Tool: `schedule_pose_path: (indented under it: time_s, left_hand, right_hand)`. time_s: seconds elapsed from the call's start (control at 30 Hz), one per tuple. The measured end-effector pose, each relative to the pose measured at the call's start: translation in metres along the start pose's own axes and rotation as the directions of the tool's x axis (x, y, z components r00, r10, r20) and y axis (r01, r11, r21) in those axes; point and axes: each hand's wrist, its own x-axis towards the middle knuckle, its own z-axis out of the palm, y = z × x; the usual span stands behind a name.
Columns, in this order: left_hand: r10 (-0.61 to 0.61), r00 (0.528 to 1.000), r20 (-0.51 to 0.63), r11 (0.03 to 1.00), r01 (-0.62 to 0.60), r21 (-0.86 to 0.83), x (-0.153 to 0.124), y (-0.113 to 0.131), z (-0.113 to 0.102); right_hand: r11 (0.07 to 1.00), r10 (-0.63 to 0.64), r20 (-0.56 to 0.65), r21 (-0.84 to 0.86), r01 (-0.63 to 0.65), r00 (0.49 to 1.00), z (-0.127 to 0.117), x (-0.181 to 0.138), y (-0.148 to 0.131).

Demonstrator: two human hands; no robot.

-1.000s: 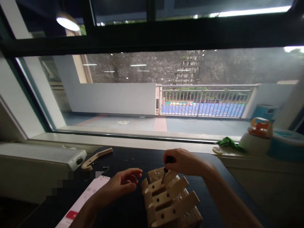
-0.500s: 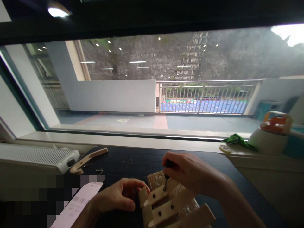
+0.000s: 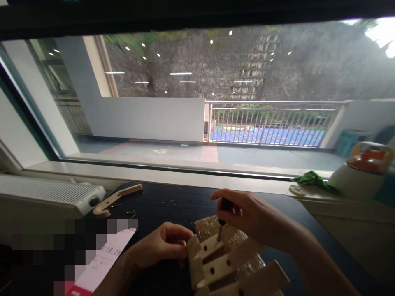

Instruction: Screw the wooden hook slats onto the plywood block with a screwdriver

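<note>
Desk (image 3: 173, 203), phone (image 3: 101, 263) reading "18:29", right hand (image 3: 251, 216) holding screwdriver (image 3: 222, 213) on wooden rack (image 3: 216, 267)

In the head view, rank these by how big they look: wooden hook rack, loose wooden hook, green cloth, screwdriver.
1. wooden hook rack, nearest the camera, partly cropped.
2. loose wooden hook and green cloth look alike; the cloth lies farther off, so no ranking.
3. screwdriver, mostly hidden in the right hand.
</note>
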Motion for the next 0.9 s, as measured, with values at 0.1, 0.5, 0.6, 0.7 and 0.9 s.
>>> schedule_pose_path:
  time_s: [0.1,0.5,0.6,0.7,0.9]
  left_hand:
    - [0.047,0.994,-0.102,0.998,-0.051,-0.037,0.002,-0.007,-0.003]
    - [0.096,0.981,-0.166,0.995,-0.097,0.002,0.006,-0.003,0.004]
    - [0.088,0.982,-0.165,0.996,-0.087,0.016,0.005,-0.002,0.006]
    - [0.084,0.986,-0.146,0.996,-0.081,0.022,0.005,-0.001,0.006]
    - [0.067,0.988,-0.138,0.998,-0.066,0.018,0.006,0.001,0.007]
  right_hand:
    - [0.999,0.002,-0.003,-0.032,-0.002,1.0,-0.001,0.0,-0.002]
    - [0.995,-0.002,-0.068,-0.098,-0.005,0.998,0.002,0.0,-0.002]
    - [0.997,-0.031,-0.04,-0.073,0.028,0.999,0.0,-0.002,-0.007]
    - [0.999,-0.023,-0.026,-0.047,0.022,0.999,-0.002,-0.003,-0.009]
    - [0.999,-0.036,-0.051,-0.036,0.034,0.998,-0.004,-0.001,-0.004]
